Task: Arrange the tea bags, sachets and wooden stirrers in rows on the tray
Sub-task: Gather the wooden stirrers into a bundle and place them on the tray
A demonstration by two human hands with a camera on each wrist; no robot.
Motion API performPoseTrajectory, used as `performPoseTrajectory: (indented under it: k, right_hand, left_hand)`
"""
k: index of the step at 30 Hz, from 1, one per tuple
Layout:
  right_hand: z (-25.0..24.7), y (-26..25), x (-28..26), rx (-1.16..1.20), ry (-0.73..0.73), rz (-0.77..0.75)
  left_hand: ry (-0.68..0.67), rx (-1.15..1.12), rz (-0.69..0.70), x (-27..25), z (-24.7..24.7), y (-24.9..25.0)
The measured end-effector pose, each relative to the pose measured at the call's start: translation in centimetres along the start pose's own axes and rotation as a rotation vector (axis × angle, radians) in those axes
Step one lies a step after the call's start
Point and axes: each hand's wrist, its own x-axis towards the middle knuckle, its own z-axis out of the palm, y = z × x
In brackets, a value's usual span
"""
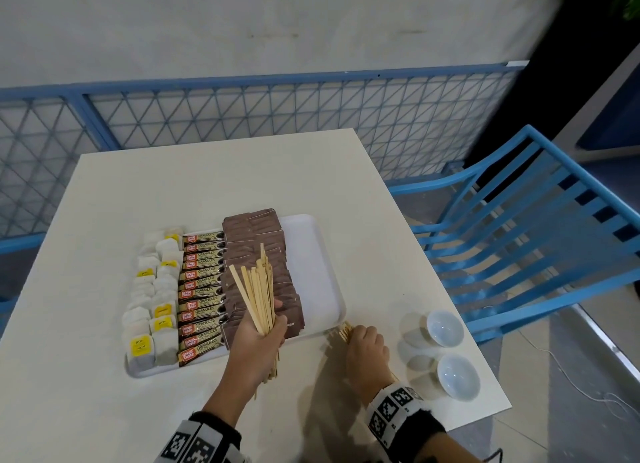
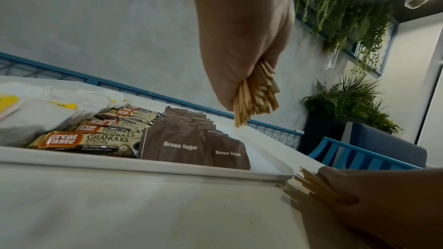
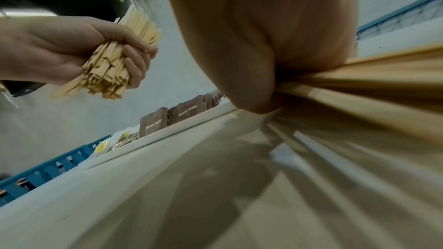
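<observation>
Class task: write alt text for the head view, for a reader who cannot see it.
A left hand grips a bundle of wooden stirrers above a white tray holding rows of tea bags, coffee sachets and brown sugar sachets. The right hand gathers more stirrers on the table.

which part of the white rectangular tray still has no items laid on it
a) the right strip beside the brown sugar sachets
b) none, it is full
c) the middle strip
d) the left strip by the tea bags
a: the white rectangular tray is bare to the right of the brown sugar sachets, while the left hand holds a bundle of wooden stirrers above it.
</observation>
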Motion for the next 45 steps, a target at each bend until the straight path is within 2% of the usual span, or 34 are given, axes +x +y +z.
performPoseTrajectory:
  k: [6, 8, 9, 10, 14, 17, 19, 23, 30, 37, 41, 43, 45]
  right_hand:
    - [-0.5, 0.3, 0.0, -0.001, -0.087, -0.021]
    - [-1.2, 0.5, 0.0, -0.049, -0.002, -0.023]
    - [-1.4, 0.6, 0.5, 0.0, -0.008, 0.041]
    - [-2.0, 0.7, 0.8, 0.091, -0.057, 0.066]
    - [-5.8, 0.3, 1.4, 0.784, -0.18, 0.163]
    - [-8.7, -1.2, 1.0, 1.228, -0.314, 0.111]
    - [-10.1, -2.3, 0.7, 1.416, -0.383, 0.123]
    - [-10.3, -3.5, 0.8, 1.663, -0.384, 0.202]
    - [-9.9, -4.9, 0.5, 1.681, -0.382, 0.205]
    - [-9.2, -5.8, 0.1, 1.619, -0.355, 0.156]
    - [-8.7, -6.2, 0.0, 1.19, -0.245, -0.031]
    - [-8.7, -6.1, 0.1, 0.954, -0.121, -0.105]
    - [-8.5, -5.9, 0.2, 0.877, -0.047, -0.163]
  left_hand:
    - [-0.019, 0.033, -0.02, 0.1, 0.0, -0.1]
    - [-0.043, 0.046, -0.031, 0.0, 0.0, 0.0]
    - [-0.059, 0.05, -0.034, -0.1, 0.1, 0.1]
    - [-0.073, 0.05, -0.035, -0.2, 0.2, 0.2]
    - [-0.16, 0.027, -0.056, -0.5, 1.0, 0.7]
    - [-0.241, 0.046, -0.107, -0.4, 2.0, 0.8]
    - [-0.29, 0.077, -0.13, -0.5, 2.5, 1.2]
    - [-0.37, 0.053, -0.146, -0.5, 2.6, 1.9]
    - [-0.516, -0.055, -0.123, -0.4, 2.1, 2.6]
    - [-0.589, -0.032, -0.109, 0.1, 1.5, 2.5]
    - [-0.543, -0.021, -0.104, -0.1, 1.3, 1.9]
    - [-0.5, 0.013, -0.109, -0.1, 1.2, 1.5]
    - [-0.463, 0.106, -0.084, 0.0, 1.1, 1.2]
